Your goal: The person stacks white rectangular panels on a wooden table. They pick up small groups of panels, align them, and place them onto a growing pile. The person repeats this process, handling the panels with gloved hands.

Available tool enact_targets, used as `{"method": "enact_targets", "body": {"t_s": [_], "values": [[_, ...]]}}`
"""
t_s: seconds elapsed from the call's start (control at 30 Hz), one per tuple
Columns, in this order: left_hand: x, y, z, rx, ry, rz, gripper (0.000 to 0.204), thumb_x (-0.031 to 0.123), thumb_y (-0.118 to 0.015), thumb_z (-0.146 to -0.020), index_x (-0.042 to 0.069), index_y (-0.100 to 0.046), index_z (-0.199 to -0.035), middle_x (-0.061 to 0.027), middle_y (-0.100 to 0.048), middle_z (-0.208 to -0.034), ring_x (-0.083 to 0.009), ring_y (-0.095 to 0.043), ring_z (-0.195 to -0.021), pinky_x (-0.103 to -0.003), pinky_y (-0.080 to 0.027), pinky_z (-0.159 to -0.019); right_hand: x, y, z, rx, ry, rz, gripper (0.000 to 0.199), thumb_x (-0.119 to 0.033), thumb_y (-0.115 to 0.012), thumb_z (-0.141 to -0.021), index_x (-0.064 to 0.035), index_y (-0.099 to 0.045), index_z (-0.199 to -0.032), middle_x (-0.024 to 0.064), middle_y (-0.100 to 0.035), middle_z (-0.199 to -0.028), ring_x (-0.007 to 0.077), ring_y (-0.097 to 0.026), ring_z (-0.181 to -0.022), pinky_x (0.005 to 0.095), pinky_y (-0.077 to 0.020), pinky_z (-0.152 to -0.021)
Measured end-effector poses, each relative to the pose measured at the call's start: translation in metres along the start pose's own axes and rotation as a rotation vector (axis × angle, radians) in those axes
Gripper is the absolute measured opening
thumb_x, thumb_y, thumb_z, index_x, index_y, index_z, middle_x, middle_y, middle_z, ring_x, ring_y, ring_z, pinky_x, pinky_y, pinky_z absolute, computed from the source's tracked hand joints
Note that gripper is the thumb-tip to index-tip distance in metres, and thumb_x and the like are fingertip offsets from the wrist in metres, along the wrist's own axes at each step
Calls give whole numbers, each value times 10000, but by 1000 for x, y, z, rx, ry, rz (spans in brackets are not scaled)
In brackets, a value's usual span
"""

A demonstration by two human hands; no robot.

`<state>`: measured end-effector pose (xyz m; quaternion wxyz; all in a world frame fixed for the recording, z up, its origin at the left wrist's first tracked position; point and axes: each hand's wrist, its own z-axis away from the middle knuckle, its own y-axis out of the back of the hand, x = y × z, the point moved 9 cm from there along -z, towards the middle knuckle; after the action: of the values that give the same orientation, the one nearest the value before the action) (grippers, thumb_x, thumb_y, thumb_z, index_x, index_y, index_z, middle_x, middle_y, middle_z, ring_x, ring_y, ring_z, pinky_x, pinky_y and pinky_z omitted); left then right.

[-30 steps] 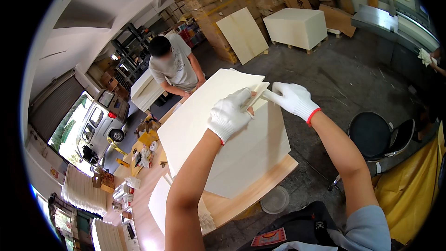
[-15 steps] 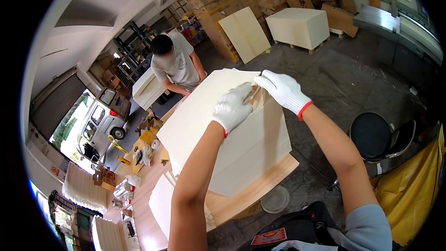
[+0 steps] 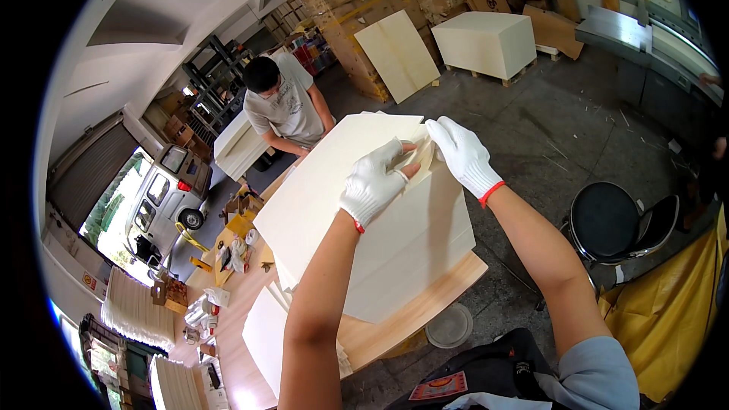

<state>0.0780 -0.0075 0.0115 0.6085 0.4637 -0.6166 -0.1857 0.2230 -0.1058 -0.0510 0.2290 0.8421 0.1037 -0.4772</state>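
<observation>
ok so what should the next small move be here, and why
Probably close the left hand's grip on the raised corner of the pale sheets: its thumb and forefinger stand apart there, the sheet edges look parted, and the right hand is at the same corner, where it could steady them.

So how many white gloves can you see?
2: one on your left hand, one on your right hand, both at the stack of white sheets. Others may be hidden behind it.
</observation>
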Motion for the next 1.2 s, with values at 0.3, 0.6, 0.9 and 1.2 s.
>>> {"method": "enact_targets", "body": {"t_s": [0.3, 0.6, 0.9, 1.2], "values": [[-12, -2, -6, 35, -92, -60, 356, 225, -659, -1011, 118, -693, -1348, -128, -736, -1022, -219, -684, -886, -348, -530, -840, -1, -1, 1, -1, -16, 37, 579, -616, -437, -1074, -67, -571, -951, 113, -585, -747, 286, -611, -740, 405, -469, -740], [-9, -6, -4, 8, -25, -20, 341, 256, -739, -973, 130, -715, -1289, -77, -671, -767, -172, -643, -657, -347, -518, -701, 1, -3, 1, -2, -21, 10, 557, -593, -438, -1085, -68, -570, -953, 111, -583, -758, 280, -594, -721, 404, -461, -726], [-4, -5, -3, -9, -26, -25, 368, 220, -682, -1011, 119, -704, -1364, -62, -724, -940, -136, -628, -774, -309, -518, -764, -1, 0, 3, -9, -51, 36, 600, -626, -400, -1080, -67, -587, -965, 182, -624, -809, 403, -621, -817, 462, -466, -744], [-11, -2, -7, 57, -111, -61, 337, 185, -608, -1036, 139, -701, -1358, -73, -728, -936, -148, -636, -818, -329, -520, -791, 0, -1, 3, 1, -60, -12, 563, -604, -471, -1070, -72, -571, -919, 98, -571, -724, 257, -575, -713, 388, -453, -723]]}}
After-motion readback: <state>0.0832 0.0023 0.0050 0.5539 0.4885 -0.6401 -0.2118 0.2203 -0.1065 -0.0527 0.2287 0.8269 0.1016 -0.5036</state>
